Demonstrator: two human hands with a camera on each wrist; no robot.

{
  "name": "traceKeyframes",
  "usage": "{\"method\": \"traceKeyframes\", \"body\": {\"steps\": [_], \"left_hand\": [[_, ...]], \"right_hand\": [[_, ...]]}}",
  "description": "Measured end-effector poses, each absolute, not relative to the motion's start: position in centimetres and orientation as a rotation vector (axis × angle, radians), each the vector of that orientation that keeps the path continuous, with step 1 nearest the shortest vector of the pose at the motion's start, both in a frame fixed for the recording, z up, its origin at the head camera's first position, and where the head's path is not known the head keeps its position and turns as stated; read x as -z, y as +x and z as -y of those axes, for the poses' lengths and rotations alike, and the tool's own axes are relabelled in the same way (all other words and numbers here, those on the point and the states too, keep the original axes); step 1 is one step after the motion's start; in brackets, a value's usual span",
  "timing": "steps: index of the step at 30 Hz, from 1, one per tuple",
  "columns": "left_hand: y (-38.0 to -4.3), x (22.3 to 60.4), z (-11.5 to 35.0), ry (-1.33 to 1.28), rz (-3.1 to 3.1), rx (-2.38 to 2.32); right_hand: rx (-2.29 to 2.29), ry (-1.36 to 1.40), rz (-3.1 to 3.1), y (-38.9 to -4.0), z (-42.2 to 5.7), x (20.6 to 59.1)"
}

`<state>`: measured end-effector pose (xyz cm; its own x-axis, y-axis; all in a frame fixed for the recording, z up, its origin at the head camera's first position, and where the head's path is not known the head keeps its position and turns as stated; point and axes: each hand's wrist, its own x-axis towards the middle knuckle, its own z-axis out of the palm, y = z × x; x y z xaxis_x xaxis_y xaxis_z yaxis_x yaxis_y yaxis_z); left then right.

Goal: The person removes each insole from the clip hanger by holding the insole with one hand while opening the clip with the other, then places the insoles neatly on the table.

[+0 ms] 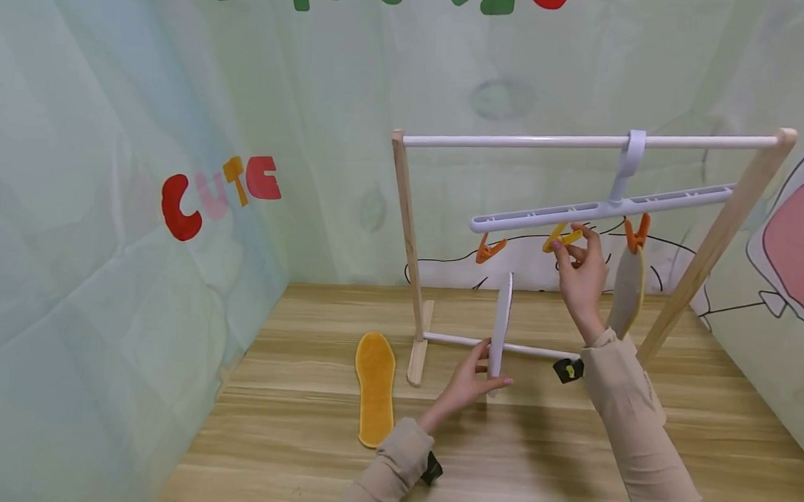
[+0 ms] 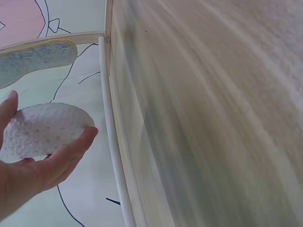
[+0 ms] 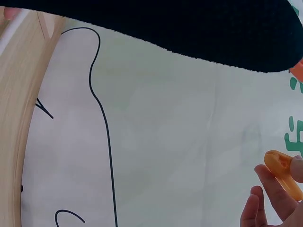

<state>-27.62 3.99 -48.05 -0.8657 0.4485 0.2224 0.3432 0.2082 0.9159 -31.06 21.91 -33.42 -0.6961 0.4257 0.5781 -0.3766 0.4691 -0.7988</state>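
Observation:
My left hand (image 1: 467, 375) holds a white insole (image 1: 501, 321) on edge, upright, below the hanger. In the left wrist view the insole (image 2: 47, 127) shows a dimpled face between thumb and fingers. My right hand (image 1: 583, 283) pinches a yellow clothespin (image 1: 573, 236) under the pale hanger bar (image 1: 543, 217); whether its jaws are spread is hard to tell. To the right, an orange clothespin (image 1: 635, 233) grips a grey insole with a yellow edge (image 1: 626, 292). Another orange clothespin (image 1: 488, 252) hangs at the bar's left end, bearing nothing.
A wooden rack (image 1: 406, 229) with a white top rod (image 1: 512, 142) carries the hanger. An orange-yellow insole (image 1: 375, 390) lies on the wood-grain table (image 1: 270, 424) left of my left hand. Printed cloth (image 1: 341, 79) lines the back and sides. A dark shape (image 3: 189, 28) covers the right wrist view's top.

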Motion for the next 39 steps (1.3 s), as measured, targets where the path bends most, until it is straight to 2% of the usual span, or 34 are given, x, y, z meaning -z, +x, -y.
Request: {"method": "traceKeyframes", "body": {"steps": [13, 24, 39], "left_hand": [[-26.4, 47.4, -2.9, 0.716, -2.205, -1.786], [-25.3, 46.6, -2.3, 0.679, -1.682, -1.881], [-25.2, 47.2, -0.9, 0.686, -1.604, -1.871]], "right_hand": [[-1.291, -0.027, 1.93, -31.0, -22.2, 33.7], [-1.29, -0.04, 1.934, -31.1, -22.3, 33.8], [-1.275, -0.025, 1.923, -30.8, -22.7, 34.4]]}}
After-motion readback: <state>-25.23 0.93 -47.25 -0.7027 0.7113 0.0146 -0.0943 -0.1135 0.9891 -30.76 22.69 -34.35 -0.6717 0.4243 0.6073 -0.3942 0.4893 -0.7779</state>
